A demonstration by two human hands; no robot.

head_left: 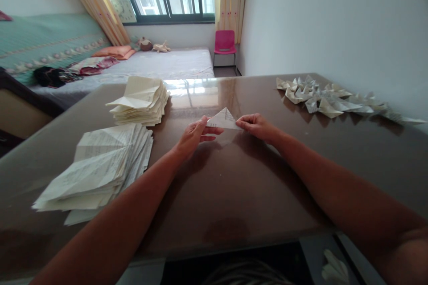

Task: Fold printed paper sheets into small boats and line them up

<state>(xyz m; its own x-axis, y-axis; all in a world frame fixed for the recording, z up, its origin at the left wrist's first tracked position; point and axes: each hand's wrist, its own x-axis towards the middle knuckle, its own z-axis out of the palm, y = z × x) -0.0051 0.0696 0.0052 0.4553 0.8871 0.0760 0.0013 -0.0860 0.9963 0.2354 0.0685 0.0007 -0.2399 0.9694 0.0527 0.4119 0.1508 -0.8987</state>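
Observation:
A printed sheet folded into a small paper triangle (224, 119) is held above the glossy brown table (214, 196), its peak pointing away from me. My left hand (198, 132) pinches its left corner between thumb and fingers, with the other fingers reaching under it. At the right corner, my right hand (254, 125) grips the paper between thumb and curled fingers. Left of my hands lie two piles of creased sheets: a cream paper stack (140, 100) farther back and a whiter printed stack (100, 164) nearer me.
Many folded paper pieces (321, 98) with pointed tips spread along the table's right side by the wall. Beyond the table are a bed (180, 62), a pink chair (225, 43) and a window. Something pale (334, 268) lies below the table's front edge.

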